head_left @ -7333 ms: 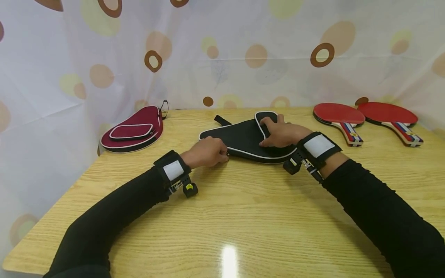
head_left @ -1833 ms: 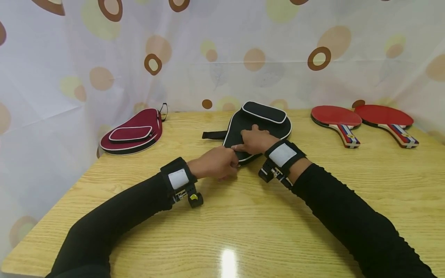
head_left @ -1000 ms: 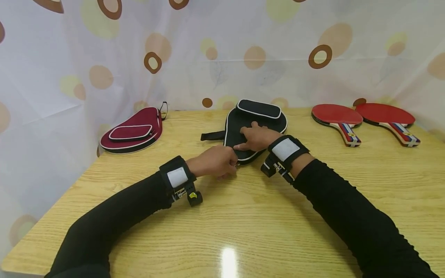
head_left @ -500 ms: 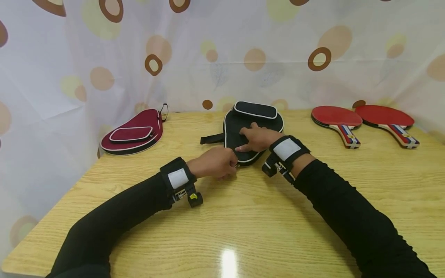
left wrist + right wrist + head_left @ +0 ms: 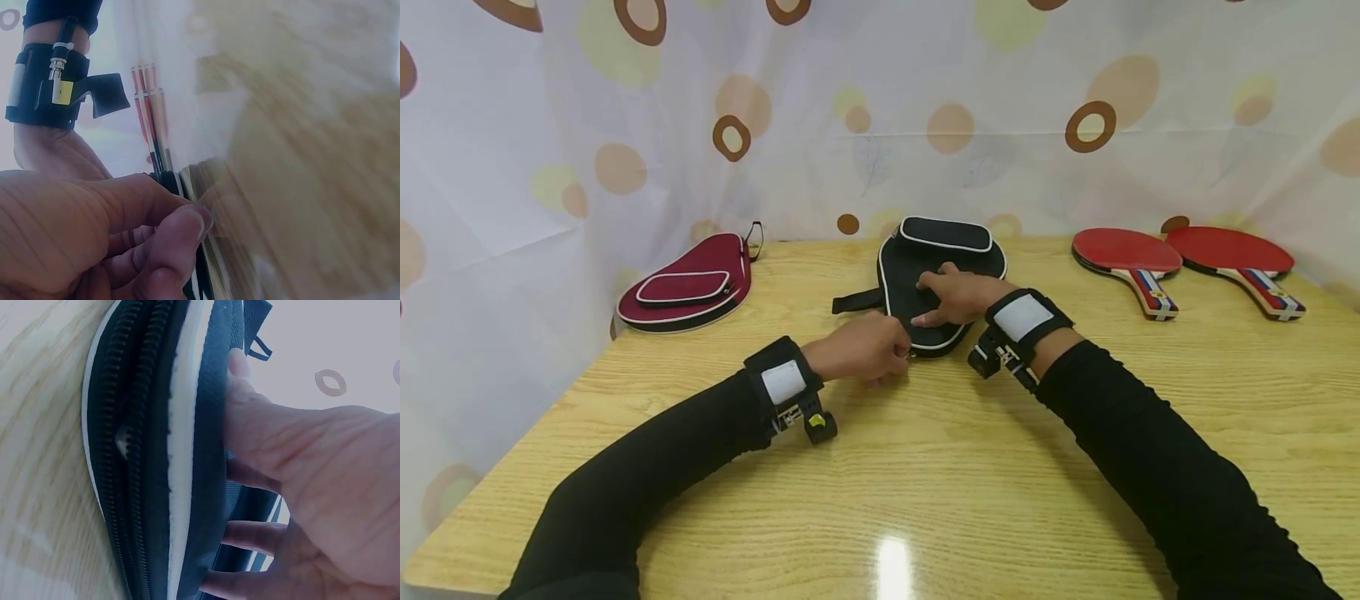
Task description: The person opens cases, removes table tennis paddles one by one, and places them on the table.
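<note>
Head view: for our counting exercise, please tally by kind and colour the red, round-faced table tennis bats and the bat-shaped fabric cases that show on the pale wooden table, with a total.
Red round-faced bats with striped handles: 2
Maroon bat-shaped fabric case with white piping: 1
Black bat-shaped fabric case with white piping: 1
Total: 4

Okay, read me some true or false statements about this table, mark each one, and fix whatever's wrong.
1. The left hand pinches at the near edge of the black case. True.
2. The maroon case lies to the right of the black case. False: it lies to the left.
3. Red-faced paddles lie to the right of the black case. True.
4. The right hand grips one of the paddles. False: it rests on the black case.
5. Part of the black case's zipper is open. True.
</note>
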The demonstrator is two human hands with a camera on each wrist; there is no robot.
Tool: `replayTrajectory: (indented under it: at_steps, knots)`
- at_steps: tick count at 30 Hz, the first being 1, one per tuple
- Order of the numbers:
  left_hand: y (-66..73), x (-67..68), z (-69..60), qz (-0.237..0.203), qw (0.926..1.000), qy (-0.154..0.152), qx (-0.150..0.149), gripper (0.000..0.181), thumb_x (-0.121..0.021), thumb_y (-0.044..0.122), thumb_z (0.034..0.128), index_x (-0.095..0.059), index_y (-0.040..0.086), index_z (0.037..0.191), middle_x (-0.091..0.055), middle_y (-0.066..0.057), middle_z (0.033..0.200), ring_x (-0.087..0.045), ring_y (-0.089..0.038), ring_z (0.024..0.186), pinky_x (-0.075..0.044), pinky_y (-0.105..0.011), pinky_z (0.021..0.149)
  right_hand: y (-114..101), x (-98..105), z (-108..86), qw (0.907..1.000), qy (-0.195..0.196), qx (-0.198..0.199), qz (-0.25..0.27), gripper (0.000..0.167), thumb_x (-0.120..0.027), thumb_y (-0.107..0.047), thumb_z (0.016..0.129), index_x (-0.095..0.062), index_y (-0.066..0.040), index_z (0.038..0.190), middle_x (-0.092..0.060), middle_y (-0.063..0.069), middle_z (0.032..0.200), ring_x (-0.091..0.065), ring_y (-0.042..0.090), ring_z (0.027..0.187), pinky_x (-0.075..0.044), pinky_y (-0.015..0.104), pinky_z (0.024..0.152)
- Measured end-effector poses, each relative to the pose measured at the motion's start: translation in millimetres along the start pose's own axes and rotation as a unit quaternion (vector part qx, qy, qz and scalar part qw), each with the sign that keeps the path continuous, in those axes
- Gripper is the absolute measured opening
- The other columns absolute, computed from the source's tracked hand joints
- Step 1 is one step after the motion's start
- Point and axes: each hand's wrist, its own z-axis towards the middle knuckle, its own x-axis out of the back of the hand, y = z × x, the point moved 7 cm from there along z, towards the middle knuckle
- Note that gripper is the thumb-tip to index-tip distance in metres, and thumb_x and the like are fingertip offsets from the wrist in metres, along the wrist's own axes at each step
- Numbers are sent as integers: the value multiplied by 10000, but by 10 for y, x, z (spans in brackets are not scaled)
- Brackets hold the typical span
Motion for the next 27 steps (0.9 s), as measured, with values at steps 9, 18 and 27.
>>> replayTrajectory:
  at_steps: [9, 18, 27]
  knots:
    - [-3, 11, -8, 38, 10000, 43, 24, 285, -654, 72, 964, -642, 74, 679, -603, -4, 617, -607, -82, 509, -420, -181, 497, 20, 6, 25, 10000, 2, 81, 35, 681, -612, -379, 1012, -346, -35, 1536, -232, 292, 1559, -359, 428, 1412, -337, 527, 1128]
    - [-54, 9, -3, -252, 9995, -3, 212, 250, -662, 75, 958, -672, 75, 708, -639, -7, 633, -634, -97, 533, -458, -197, 515, 38, 7, 17, 9996, 27, 274, 1, 662, -620, -364, 1011, -369, -22, 1520, -228, 301, 1574, -320, 453, 1437, -316, 551, 1139]
    - [-108, 15, 2, -545, 9972, -55, 519, 214, -675, 85, 957, -708, 63, 747, -665, -19, 631, -656, -121, 544, -490, -213, 539, 32, 26, 6, 9993, 33, 356, -69, 663, -619, -371, 1011, -378, -14, 1515, -249, 309, 1565, -317, 452, 1440, -312, 554, 1141]
